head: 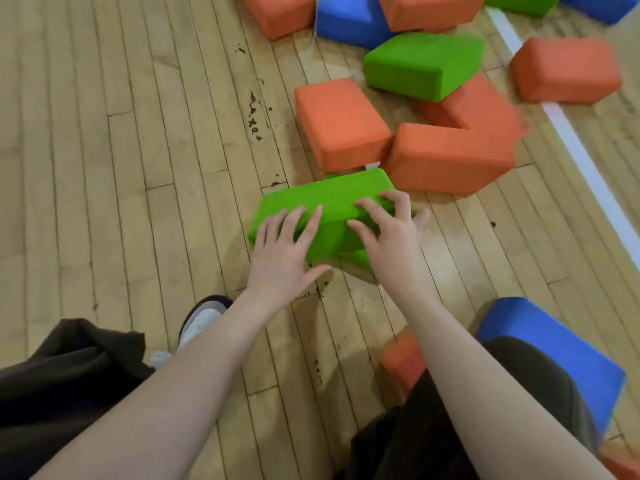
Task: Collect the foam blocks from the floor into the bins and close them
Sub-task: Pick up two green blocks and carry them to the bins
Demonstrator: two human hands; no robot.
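Observation:
A green foam block (325, 199) lies on the wooden floor (138, 133) in the middle of the view. My left hand (284, 251) rests on its near left side with fingers spread over the top edge. My right hand (391, 233) lies on its right end, fingers bent over the top. Beyond it are orange blocks (341, 123) (450, 157), another green block (422, 64) leaning on an orange one, a blue block (346, 19) and more orange blocks (568, 69). No bin is in view.
A blue block (554, 351) and an orange block (403, 362) lie near my right leg. My shoe (202, 320) stands on the floor at lower left. A white floor line (581, 157) runs down the right side. Dark scuffs mark the boards.

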